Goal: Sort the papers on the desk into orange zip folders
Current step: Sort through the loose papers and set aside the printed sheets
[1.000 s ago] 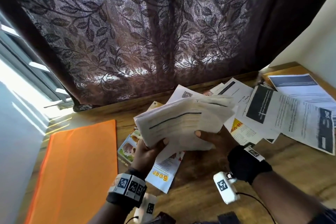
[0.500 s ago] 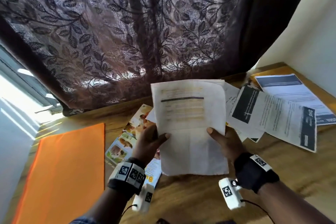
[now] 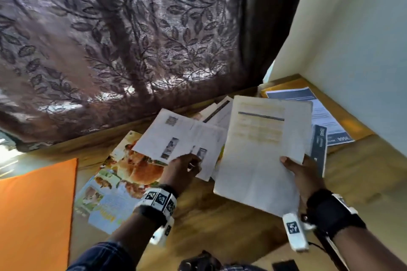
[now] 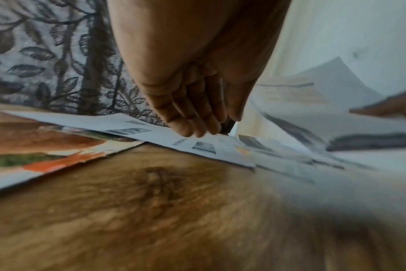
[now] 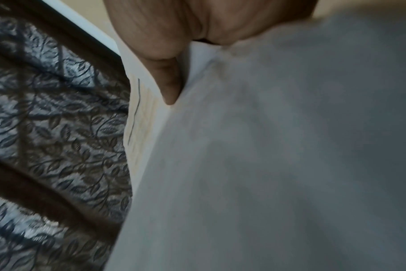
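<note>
My right hand [image 3: 296, 169] grips a stack of white papers [image 3: 259, 152] by its right edge, thumb on top, and holds it tilted above the desk. In the right wrist view the thumb [image 5: 167, 82] presses on the stack [image 5: 267, 165]. My left hand [image 3: 187, 167] reaches down to a white printed sheet [image 3: 176, 136] lying on the desk. Its straight fingers [image 4: 192, 126] touch that sheet [image 4: 137, 126] near its front edge. An orange zip folder [image 3: 37, 215] lies flat at the left of the desk.
A colourful food flyer [image 3: 123, 182] lies under the white sheet, beside the folder. More printed papers [image 3: 323, 116] are spread at the back right, against a pale wall [image 3: 363, 50]. A leaf-patterned curtain [image 3: 132, 39] hangs behind the wooden desk [image 3: 220, 222].
My left hand has let go of the stack and dropped to the printed sheet on the desk. The right hand alone has carried the stack to the right.
</note>
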